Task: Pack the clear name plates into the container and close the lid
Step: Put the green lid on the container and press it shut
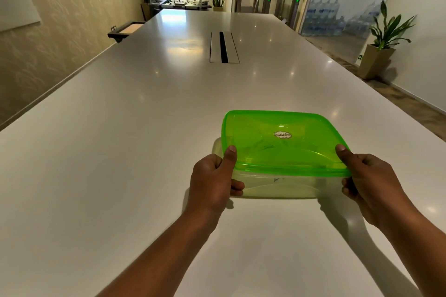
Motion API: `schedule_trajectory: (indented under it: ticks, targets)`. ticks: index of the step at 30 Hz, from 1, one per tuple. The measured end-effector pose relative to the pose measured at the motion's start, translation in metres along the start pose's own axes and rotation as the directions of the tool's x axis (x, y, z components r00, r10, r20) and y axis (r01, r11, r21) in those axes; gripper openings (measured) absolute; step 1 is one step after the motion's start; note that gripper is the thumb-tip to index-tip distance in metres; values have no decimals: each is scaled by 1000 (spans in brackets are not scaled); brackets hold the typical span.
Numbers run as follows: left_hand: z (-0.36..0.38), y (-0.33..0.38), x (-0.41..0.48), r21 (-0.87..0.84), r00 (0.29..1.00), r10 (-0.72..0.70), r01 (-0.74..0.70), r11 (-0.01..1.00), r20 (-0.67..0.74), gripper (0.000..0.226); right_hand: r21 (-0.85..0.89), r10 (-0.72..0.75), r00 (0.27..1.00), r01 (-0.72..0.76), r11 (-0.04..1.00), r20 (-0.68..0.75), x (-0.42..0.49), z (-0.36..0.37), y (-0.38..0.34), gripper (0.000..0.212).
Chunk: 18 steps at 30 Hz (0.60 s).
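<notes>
Left hand (212, 179) gripped box's (277, 184) near-left corner, thumb on lid (284, 142) | Right hand (369, 181) gripped near-right corner likewise | Green lid lay over clear box | Box rested on white table (120, 152) | Name plates indistinct inside

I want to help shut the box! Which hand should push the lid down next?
Probably the right hand: its near corner of the green lid looks slightly raised above the box. The left hand steadies the other corner.

White table (144, 128), potted plant (383, 38), foosball table (perhaps) (184, 2)
</notes>
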<state>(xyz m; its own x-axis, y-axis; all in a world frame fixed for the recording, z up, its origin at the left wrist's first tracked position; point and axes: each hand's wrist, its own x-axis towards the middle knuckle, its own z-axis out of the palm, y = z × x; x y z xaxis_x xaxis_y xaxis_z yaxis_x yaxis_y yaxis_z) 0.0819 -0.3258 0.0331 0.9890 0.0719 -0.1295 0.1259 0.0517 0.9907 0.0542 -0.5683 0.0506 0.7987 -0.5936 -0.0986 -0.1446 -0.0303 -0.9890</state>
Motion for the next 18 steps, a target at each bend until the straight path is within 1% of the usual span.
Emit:
schedule_trajectory:
  ticks: [6, 9, 12, 14, 16, 18]
  targets:
    - [-2, 0, -1, 43, 1000, 30, -30, 999, -1, 48, 5, 30, 999, -30, 1000, -19, -3, 2, -1, 40]
    - [-6, 0, 0, 63, 999, 19, -21, 998, 36, 49, -7, 40, 999, -41, 999, -33, -8, 0, 0, 37]
    - [-13, 2, 1, 107, 995, 12, -22, 994, 97, 48, 15, 55, 998, -54, 998, -42, -15, 1, -1, 32]
    - [-18, 3, 4, 161, 992, 29, -49, 986, 124, 52, 24, 54, 997, -53, 998, -54, -19, 3, -3, 31]
    - [-22, 3, 8, 218, 991, 68, -92, 972, 116, 58, 1, 43, 997, -43, 999, -67, -21, 3, -6, 30]
    - [-24, 3, 13, 264, 988, 122, -142, 954, 91, 53, -31, 34, 997, -36, 999, -66, -21, 3, -8, 25]
